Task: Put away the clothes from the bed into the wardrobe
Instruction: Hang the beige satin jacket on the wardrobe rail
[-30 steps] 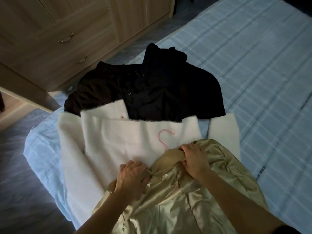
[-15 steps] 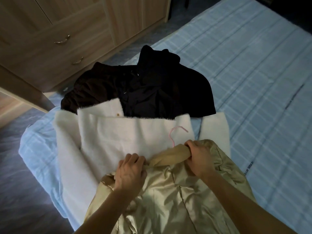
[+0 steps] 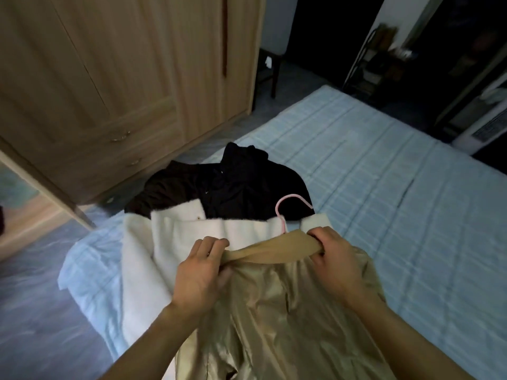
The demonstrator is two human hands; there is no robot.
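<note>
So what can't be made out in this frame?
- Head view: hanger shoulders, hidden inside the gold garment that both hands grip.
- Gold garment's lower part: cut off by the bottom edge.
- Black garment: too dark to identify.

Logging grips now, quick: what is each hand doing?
Left hand: closed, gripping the collar of the gold satin garment.
Right hand: closed, gripping the same collar at its other end.
</note>
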